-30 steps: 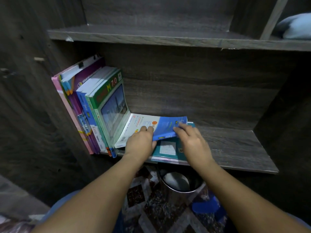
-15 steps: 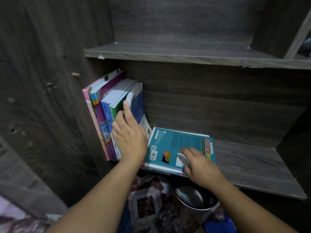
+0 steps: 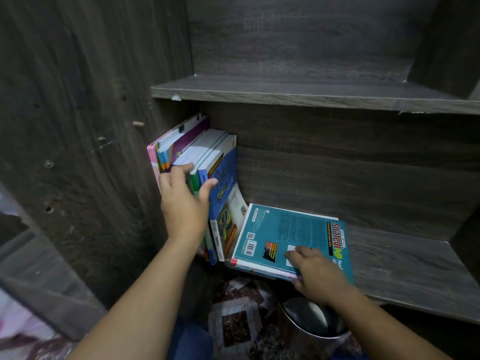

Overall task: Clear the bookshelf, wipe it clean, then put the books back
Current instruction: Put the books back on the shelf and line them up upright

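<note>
where the dark wooden bookshelf [image 3: 415,271] meets its left wall, a row of upright books [image 3: 205,149] stands on the lower board, spines facing the viewer, long axes vertical, tops leaning slightly left. the left hand [image 3: 184,203] is spread wide across those spines, fingers nearly straight on the white and green ones, thumb pressing the cover of the blue book [image 3: 224,183] at the row's right end. just right of that, a teal book [image 3: 288,235] lies flat on a thin stack, back cover up, spine to the right, long axis running from the shelf's back toward its front. the right hand [image 3: 317,274] grips its near edge, fingers curled on the cover, thumb seemingly tucked underneath. below this hand sits a metal pot [image 3: 311,323].
</note>
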Tool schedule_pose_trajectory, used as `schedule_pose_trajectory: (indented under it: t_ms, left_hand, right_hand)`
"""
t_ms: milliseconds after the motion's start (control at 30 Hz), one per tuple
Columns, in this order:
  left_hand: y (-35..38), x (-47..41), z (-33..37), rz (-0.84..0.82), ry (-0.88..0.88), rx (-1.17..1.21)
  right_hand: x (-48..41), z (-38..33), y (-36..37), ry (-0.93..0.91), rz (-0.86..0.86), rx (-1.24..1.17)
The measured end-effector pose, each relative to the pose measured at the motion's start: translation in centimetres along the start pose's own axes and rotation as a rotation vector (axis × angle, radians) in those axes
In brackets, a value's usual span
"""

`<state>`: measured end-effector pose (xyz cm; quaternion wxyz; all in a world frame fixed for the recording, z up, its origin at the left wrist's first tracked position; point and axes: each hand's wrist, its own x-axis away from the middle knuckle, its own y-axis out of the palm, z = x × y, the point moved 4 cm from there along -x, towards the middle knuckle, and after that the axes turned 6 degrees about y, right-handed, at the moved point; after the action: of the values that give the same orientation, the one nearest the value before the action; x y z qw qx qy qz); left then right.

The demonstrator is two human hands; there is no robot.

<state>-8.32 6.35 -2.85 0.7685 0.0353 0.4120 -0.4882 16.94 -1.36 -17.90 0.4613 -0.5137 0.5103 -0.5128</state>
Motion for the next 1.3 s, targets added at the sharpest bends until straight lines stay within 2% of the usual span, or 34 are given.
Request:
schedule_pose_trajectory:
  t_ms: [167, 333, 433, 500, 633, 700, 1100, 1200, 1300]
  left_hand:
    - [-0.1, -0.4, 0.1, -0.021, 0.020, 0.000]
    - [-1.6, 0.4, 1.9, 0.099, 0.122, -0.042]
    - [-1.8, 0.6, 3.7, 0.104, 0.167, -0.244]
    - [-1.7, -0.2, 4.5, 0.031, 0.156, -0.398]
    - [-0.8, -2.5, 4.0, -0.311, -0.011, -0.658]
    - [-0.5, -2.9, 3.7, -0.407, 0.008, -0.729]
    - [-3.6, 0.1, 4.9, -0.480, 0.046, -0.806]
    - [-4.1, 0.3, 5.3, -0.490, 0.017, -0.797]
    - [-3.9, -0.3, 5.5, -0.562, -0.068, -0.804]
  right_hand:
    - [-0.1, -0.2, -0.2, 0.012, 0.004, 0.020]
    - [-0.1, -0.3, -0.3, 0.012, -0.008, 0.017]
    - [0.0, -0.4, -0.4, 0.010, -0.012, 0.013]
    - [0.2, -0.4, -0.5, 0.013, -0.017, 0.014]
    - [0.5, -0.4, -0.6, 0.013, -0.034, 0.014]
    - [0.6, -0.4, -0.7, 0.015, -0.044, 0.013]
    - [1.1, -1.2, -1.7, 0.021, -0.147, -0.075]
    - [1.2, -3.4, -4.1, -0.065, -0.091, -0.232]
    - [0.6, -6.8, -8.3, -0.168, 0.062, -0.428]
